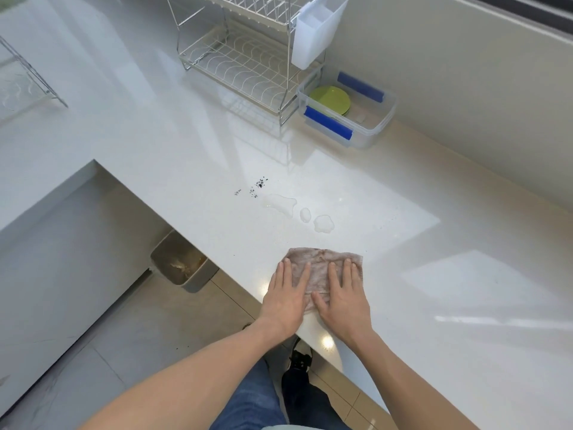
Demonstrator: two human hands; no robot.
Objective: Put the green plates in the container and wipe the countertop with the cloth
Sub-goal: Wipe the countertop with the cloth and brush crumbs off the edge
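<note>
**White quartz-look countertop: cloth staged short of the spill**

White countertop [403, 243] is the reference landmark; all positions below are given relative to it

1. Wire dish rack [245, 60] stands at the far side of the countertop, with a white cutlery holder [319, 29] hung on its right end
2. Clear container [376, 119], fitted with blue clips, sits at the far right of the countertop, just beside the rack and against the wall. The green plates [330, 100] lie stacked inside it, toward its left end. Judgement: the plate step appears complete
3. Cloth [322, 268], brownish and laid flat, rests near the front edge of the countertop
4. Left hand [286, 301] and right hand [342, 301] both lie palm-down on the cloth, side by side. Fingers [347, 271] are extended flat and slightly spread, pressing the cloth onto the surface; nothing is pinched
5. Water puddles [294, 209] lie on the mid-countertop, directly beyond the fingertips and well apart from the cloth's far edge. The row of puddles runs left-to-right, across the line of push
6. Dark crumbs [259, 186] lie just beyond the puddles, toward the left

Judgement: the wipe depends on a push straight away from the front edge. Both hands are about equally near the puddles; the left hand is nearer the crumbs
</note>
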